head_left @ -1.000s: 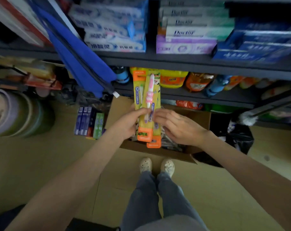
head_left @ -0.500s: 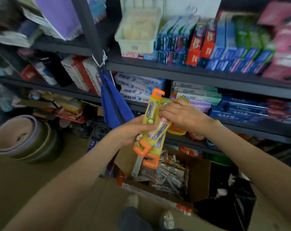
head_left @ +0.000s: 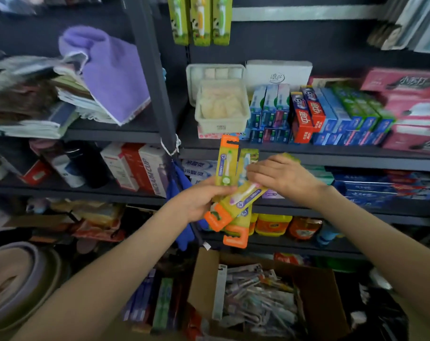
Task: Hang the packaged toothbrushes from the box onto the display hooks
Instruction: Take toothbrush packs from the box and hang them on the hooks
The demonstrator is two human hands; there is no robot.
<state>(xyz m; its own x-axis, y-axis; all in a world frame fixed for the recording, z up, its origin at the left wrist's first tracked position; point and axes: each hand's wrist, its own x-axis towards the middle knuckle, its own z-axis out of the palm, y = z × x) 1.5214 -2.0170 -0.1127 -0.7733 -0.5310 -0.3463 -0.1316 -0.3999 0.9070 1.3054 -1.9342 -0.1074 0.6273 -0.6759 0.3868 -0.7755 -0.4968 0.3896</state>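
My left hand [head_left: 199, 203] grips a fan of yellow toothbrush packs with orange hanger tabs [head_left: 227, 166]; one pack stands upright, the others point down and to the left. My right hand [head_left: 280, 177] pinches the tilted pack [head_left: 243, 196] from the right. Three green packaged toothbrushes [head_left: 200, 19] hang at the top of the dark display panel; their hooks lie out of frame. Below, the open cardboard box [head_left: 204, 286] holds several more packaged toothbrushes [head_left: 258, 294].
Dark metal shelves [head_left: 307, 156] carry toothpaste boxes [head_left: 314, 114], a white basket [head_left: 221, 107], towels [head_left: 110, 70] and bottles. A vertical shelf post [head_left: 155, 77] stands left of the hanging panel. Stacked basins [head_left: 19, 279] sit on the floor at the left.
Both hands lifted the toothbrush packs from above the box up to shelf height. My view tilted upward, bringing the hanging green packs into sight. The packs have fanned apart.
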